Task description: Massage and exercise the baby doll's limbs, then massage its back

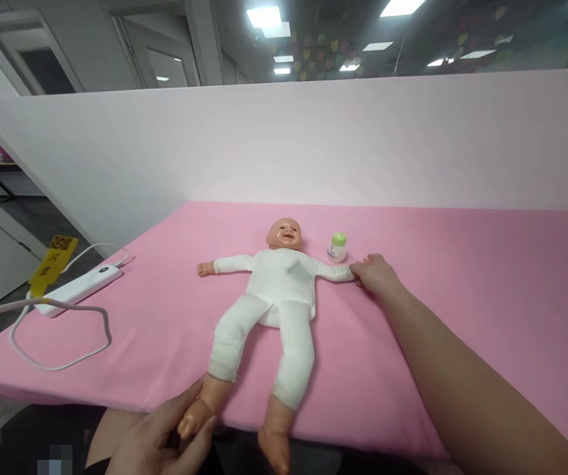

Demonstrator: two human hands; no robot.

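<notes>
A baby doll (282, 280) with a white cloth body lies on its back, head toward the wall and bare feet at the table's front edge. My left hand (157, 429) is closed around the doll's foot on the left side, fingers and thumb on either side of it. Out to the right, my right hand (377, 276) pinches the end of the doll's outstretched arm near its hand. Just beyond that arm stands a small clear bottle (337, 248) with a green cap. The doll's other arm and leg lie untouched.
Pink cloth covers the table (486, 297). On the left lies a white power strip (83, 289) with a looping white cable (66, 366) and a yellow tag (52, 265). A white partition (313, 145) with glass above it rises behind the table.
</notes>
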